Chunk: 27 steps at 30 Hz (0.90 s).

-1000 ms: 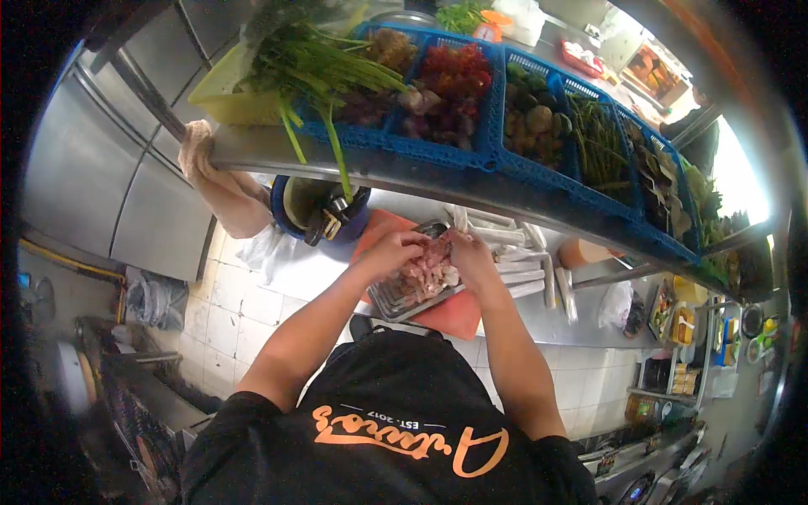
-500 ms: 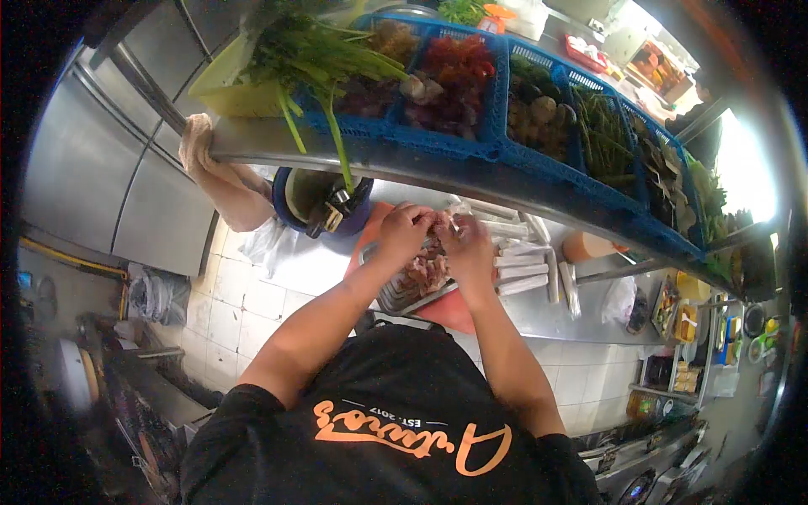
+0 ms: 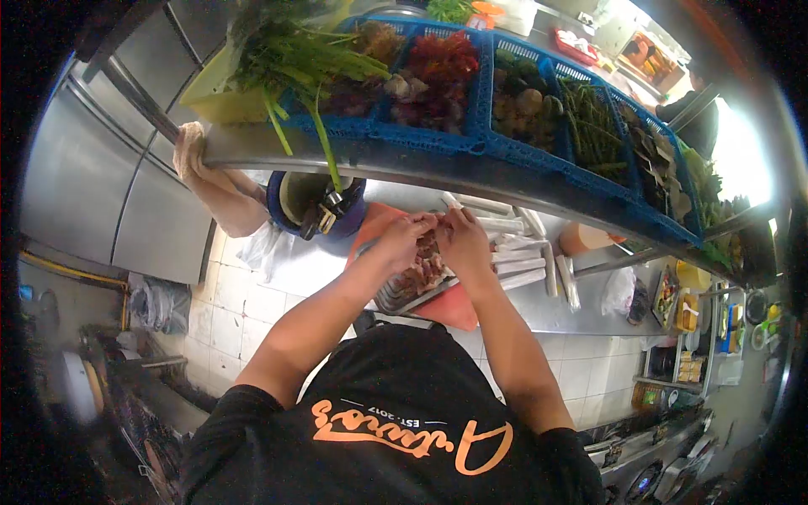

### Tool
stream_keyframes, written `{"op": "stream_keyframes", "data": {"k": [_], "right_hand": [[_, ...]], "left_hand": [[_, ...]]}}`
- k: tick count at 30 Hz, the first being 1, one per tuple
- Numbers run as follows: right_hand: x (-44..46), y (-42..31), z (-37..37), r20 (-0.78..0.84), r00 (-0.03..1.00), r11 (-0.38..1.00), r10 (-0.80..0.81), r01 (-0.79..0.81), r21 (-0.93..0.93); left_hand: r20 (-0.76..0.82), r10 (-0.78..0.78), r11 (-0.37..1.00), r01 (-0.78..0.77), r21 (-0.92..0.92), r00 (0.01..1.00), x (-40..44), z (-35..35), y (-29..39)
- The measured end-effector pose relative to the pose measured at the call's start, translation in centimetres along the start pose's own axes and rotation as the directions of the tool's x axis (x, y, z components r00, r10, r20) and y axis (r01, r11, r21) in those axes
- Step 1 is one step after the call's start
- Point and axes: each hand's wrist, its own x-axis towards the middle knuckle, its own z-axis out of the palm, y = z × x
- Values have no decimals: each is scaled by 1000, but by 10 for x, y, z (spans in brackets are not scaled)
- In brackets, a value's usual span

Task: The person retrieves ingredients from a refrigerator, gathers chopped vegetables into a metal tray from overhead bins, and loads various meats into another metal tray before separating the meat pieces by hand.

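A metal tray holds pieces of raw meat on the counter in front of me. Over its far end, my left hand and my right hand meet with their fingertips nearly touching. Both hands have bent, closed fingers, pinching a bit of the meat that they mostly hide. Under the tray lies a red cutting board. Just right of my right hand, several white wrapped rolls are lined up on the counter.
Overhead, a metal shelf edge carries blue baskets of vegetables, with green stalks hanging down. A dark blue bucket stands left of the board, near a draped cloth. An orange container and a plastic bag sit to the right.
My hands have drawn closer together, closing the gap where reddish meat showed between the fingers. The view has shifted slightly.
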Motion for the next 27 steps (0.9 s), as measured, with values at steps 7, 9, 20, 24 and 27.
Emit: {"op": "stream_keyframes", "data": {"k": [7, 9, 20, 24, 27], "right_hand": [[0, 14, 25, -18, 990, 990, 143, -142, 25], [2, 1, 16, 44, 975, 973, 219, -221, 60], [4, 20, 23, 368, 853, 815, 371, -489, 312], [-6, 45, 46, 321, 913, 766, 250, -390, 512], [-7, 29, 25, 447, 878, 702, 169, -426, 571]], "left_hand": [[-41, 13, 1000, -14, -14, 999, 9, -19, -17], [-62, 16, 999, -18, -34, 998, 13, -28, -24], [-170, -79, 997, 75, -30, 982, 9, -29, -7], [-111, -90, 988, 103, 118, 990, 8, -32, -3], [-72, -51, 926, 74, 369, 996, -3, -21, 18]]}}
